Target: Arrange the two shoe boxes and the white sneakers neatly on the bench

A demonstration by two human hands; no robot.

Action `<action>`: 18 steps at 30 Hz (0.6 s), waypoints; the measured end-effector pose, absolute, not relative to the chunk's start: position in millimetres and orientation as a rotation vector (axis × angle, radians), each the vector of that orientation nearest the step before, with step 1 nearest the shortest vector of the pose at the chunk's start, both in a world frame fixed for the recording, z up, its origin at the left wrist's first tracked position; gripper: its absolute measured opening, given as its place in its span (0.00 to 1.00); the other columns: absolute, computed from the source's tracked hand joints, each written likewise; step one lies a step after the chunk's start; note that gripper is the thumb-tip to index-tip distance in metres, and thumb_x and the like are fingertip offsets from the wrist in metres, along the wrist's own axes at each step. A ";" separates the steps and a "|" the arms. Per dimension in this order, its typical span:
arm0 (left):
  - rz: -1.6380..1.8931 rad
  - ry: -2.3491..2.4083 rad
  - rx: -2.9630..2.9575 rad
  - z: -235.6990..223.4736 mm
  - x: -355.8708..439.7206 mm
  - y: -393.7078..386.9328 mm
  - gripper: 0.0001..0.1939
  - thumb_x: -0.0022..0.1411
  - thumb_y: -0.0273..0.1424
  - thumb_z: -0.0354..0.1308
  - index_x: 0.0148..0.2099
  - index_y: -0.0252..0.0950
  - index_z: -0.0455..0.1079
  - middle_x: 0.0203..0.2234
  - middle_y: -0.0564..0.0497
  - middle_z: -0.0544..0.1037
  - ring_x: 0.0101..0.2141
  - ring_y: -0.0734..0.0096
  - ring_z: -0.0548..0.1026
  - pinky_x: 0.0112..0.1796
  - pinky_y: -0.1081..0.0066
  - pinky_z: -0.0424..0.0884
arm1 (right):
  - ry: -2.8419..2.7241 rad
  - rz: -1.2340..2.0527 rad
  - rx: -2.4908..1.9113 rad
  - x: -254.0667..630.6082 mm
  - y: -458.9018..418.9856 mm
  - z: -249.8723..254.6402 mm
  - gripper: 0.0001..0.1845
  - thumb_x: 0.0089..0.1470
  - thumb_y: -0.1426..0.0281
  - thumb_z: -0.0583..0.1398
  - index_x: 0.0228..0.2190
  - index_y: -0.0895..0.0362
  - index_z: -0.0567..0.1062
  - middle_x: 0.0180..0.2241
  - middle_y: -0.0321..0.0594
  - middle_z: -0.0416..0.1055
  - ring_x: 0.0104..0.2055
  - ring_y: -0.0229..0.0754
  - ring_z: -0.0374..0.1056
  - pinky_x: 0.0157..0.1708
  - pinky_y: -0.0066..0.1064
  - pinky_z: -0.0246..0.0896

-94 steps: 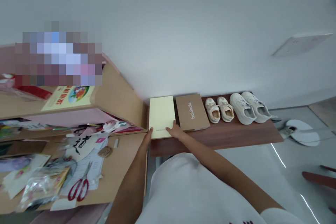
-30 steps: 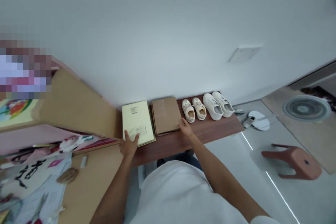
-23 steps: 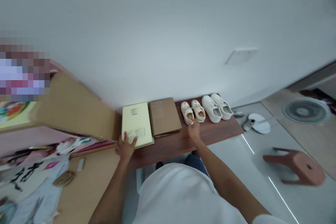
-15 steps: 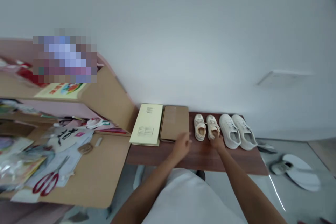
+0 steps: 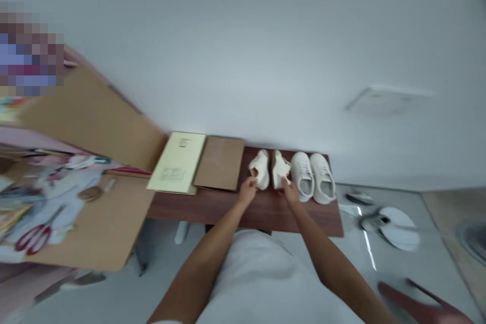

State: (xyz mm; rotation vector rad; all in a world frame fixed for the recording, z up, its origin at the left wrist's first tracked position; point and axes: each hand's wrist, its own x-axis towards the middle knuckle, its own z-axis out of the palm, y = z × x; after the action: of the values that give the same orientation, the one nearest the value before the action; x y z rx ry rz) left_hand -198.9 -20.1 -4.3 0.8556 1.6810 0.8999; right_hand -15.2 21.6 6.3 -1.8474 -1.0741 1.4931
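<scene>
A pair of small cream shoes stands on the dark wooden shelf (image 5: pixel 243 212) against the white wall. My left hand (image 5: pixel 247 191) is closed on the heel of the left small shoe (image 5: pixel 261 168). My right hand (image 5: pixel 289 190) grips the heel of the right small shoe (image 5: pixel 279 167). Both shoes are tipped up on their sides. To their left lie a brown box (image 5: pixel 219 163) and a pale yellow box (image 5: pixel 177 163), flat and side by side. A pair of larger white sneakers (image 5: pixel 313 174) stands just right of my right hand.
A light wooden desk (image 5: pixel 102 217) at the left carries papers, red scissors (image 5: pixel 32 235) and clutter, with a raised shelf above it. A white fan base (image 5: pixel 395 220) lies on the glossy floor at right. A red stool edge (image 5: pixel 421 304) shows at bottom right.
My left hand left the yellow box and moved right to the small shoes. Both hands took hold of the small shoes, which now tilt up on their sides. The view swung right.
</scene>
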 end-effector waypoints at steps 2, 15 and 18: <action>1.097 1.495 0.462 -9.2 -195.5 -19.8 0.11 0.69 0.34 0.51 0.48 0.38 0.70 0.45 0.45 0.78 0.46 0.63 0.78 0.50 0.57 0.75 | -0.763 1.615 -1.765 -19.9 22.3 2.2 0.27 0.61 0.47 0.52 0.46 0.54 0.74 0.36 0.43 0.78 0.37 0.48 0.76 0.40 0.41 0.74; 0.862 1.745 0.163 -3.0 -146.7 -45.0 0.08 0.66 0.35 0.56 0.45 0.39 0.69 0.39 0.48 0.76 0.36 0.70 0.78 0.36 0.69 0.76 | -1.156 0.860 -1.825 96.6 -4.6 2.6 0.18 0.53 0.60 0.62 0.43 0.56 0.76 0.53 0.51 0.72 0.59 0.56 0.66 0.58 0.50 0.62; 0.687 1.570 0.798 3.0 -79.2 -43.9 0.17 0.61 0.33 0.62 0.52 0.39 0.72 0.48 0.43 0.77 0.49 0.60 0.77 0.47 0.63 0.74 | -1.338 0.597 -2.010 140.7 4.2 2.4 0.22 0.49 0.61 0.65 0.44 0.59 0.76 0.60 0.58 0.65 0.65 0.61 0.57 0.63 0.54 0.53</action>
State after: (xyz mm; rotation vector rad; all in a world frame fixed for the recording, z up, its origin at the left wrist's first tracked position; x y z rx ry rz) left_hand -79.2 -43.9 3.0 0.7977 1.5700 0.6874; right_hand 140.7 4.2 2.4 -2.0099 -1.3384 0.5969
